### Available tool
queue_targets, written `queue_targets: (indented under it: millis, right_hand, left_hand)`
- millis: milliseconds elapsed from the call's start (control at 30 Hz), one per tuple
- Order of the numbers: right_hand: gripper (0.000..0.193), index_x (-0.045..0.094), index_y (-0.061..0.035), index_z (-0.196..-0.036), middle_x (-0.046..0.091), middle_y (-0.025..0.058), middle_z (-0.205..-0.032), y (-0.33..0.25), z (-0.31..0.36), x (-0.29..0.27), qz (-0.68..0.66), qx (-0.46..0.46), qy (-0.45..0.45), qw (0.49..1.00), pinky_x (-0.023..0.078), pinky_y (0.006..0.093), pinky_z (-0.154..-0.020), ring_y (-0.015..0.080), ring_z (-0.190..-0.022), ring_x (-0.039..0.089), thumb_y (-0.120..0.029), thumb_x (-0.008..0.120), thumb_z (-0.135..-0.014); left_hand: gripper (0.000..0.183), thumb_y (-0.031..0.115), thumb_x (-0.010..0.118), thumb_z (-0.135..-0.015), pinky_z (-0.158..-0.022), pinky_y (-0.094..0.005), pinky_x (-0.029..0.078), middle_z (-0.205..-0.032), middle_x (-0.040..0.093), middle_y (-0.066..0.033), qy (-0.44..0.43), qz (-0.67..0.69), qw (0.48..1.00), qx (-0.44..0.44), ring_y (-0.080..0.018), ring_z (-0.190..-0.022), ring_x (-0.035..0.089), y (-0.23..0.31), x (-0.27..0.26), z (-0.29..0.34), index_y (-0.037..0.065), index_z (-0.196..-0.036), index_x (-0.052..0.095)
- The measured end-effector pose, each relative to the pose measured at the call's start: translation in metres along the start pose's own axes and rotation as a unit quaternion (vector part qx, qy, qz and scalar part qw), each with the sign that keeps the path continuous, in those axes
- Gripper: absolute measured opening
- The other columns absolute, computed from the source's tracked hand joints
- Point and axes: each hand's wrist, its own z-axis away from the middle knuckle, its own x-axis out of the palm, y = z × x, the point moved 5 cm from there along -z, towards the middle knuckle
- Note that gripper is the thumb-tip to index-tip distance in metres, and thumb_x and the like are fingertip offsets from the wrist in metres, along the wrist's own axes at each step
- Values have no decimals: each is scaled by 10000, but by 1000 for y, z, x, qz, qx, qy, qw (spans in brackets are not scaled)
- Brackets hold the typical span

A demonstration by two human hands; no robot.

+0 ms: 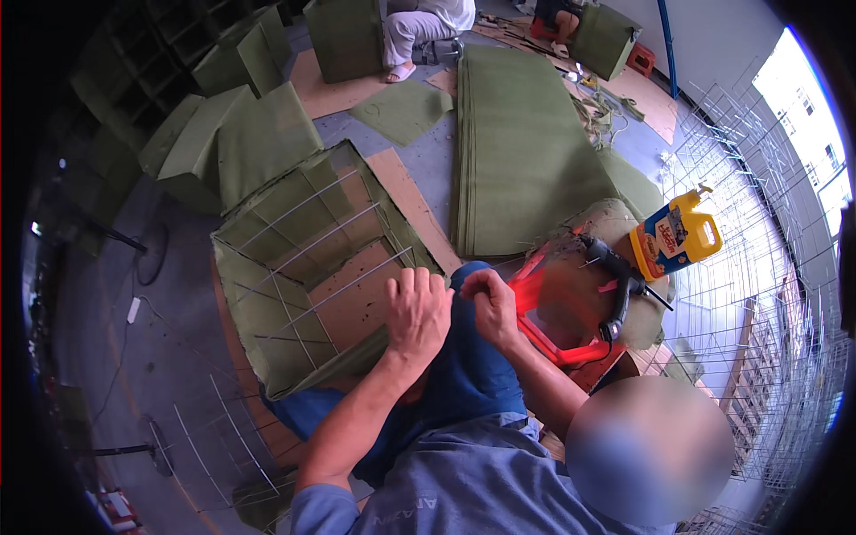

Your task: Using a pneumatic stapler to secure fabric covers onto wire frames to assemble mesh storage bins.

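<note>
Many bare wire grids (758,205) stood piled well to the right of the fingers of the right hand (492,308). Beyond those fingers, away from the body, lay a thick stack of green fabric-like sheets (517,152). The green-covered wire-frame box (290,198) sat largely to the left of both sets of fingers, its mouth facing up, thin metal wires (330,234) crossing it and its right-hand corner under the left hand (419,312). Just to the right of the right fingers was a red plastic stool (531,290), and farther right a yellow jug (664,236) with a dark label. Nearer than the jug, a black hot-glue gun (615,263) rested out of touch of the right fingers. The left fingers curled down at the box's corner; whether they gripped its rim, I cannot tell. The right fingers were bent with their tips drawn together, just beside that corner above a blue trouser leg (486,374); anything fine between them was too small to make out. The step in hand looked like close handwork at the covered corner; the next move seemed to call for steadying left fingers and precise right fingertips.
</note>
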Motion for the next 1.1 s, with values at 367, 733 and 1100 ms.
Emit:
queue_targets:
  millis: [367,733,1100]
  right_hand:
    - [468,605,-52,-1334,645,134,-1051,-39,-25,21,242,-252,-69,935,534,426,-859,327,-979,661,15,632,-872]
    - [545,648,-17,-1355,610,50,-1035,-39,-53,9,344,-424,-192,815,490,349,-787,209,-889,619,-88,679,-816]
    - [262,704,-60,-1010,595,52,-915,-67,-88,26,381,-457,-393,701,461,377,-826,236,-889,614,-117,654,-759]
  left_hand:
    - [191,199,804,-858,-871,-417,511,-923,746,-126,-124,260,951,-111,-313,-947,626,-72,33,-36,19,-923,800]
    - [162,324,773,-892,-873,-459,595,-960,784,-146,-319,248,892,-203,-349,-951,755,-73,73,-64,190,-953,841]
    - [238,85,707,-931,-1080,-477,492,-1280,719,-157,122,117,985,26,-326,-1263,636,-27,-65,109,-7,-1146,747]
